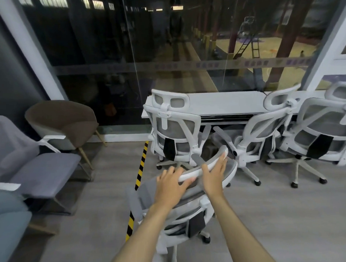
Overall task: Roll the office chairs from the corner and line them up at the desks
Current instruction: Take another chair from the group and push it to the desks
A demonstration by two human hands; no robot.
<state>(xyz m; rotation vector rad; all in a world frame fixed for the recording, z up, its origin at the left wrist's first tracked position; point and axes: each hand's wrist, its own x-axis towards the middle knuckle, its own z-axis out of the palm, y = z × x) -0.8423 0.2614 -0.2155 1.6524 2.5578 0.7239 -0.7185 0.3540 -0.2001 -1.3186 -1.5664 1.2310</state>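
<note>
White-framed office chair (182,207) sits right under me, its headrest (205,169) slanting toward the desk (216,104) ahead; my left hand (171,183) and right hand (214,173) both grip that headrest.

Smooth, slightly glossy white plastic on the frame of the nearest office chair (192,214), grey mesh cloth stretched across its back; same white plastic and mesh on the chair at the desk (175,130). Matt white desk top (226,103). Brown cloth on the tub armchair (64,123), pale wooden legs. Matt grey wood-grain floor (104,211). Reflective glass wall (165,52)
</note>
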